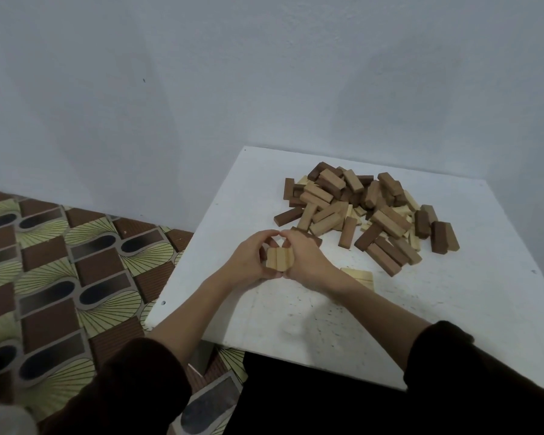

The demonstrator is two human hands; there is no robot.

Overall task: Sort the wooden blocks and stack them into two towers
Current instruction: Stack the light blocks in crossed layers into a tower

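A row of three pale blocks (280, 258), laid side by side, is held over the white bench (453, 309) near its left edge, roughly midway between the near and far edges. Whether the row rests on the surface or is raised slightly cannot be told. The row is enclosed from both sides: the left hand (248, 262) is curled against its left side and the right hand (305, 259) against its right, with the two thumbs nearly meeting at the far end. Both grips are closed round the row. A second pale set (360, 275), partly hidden, is noted just beside the right wrist. A loose pile of blocks (368, 208), with dark brown, mid brown and pale pieces mixed, is spread toward the far right corner, well apart from the near edge. Dark sleeves (132, 387) are worn. A patterned floor (60, 262) is seen beyond the left edge.
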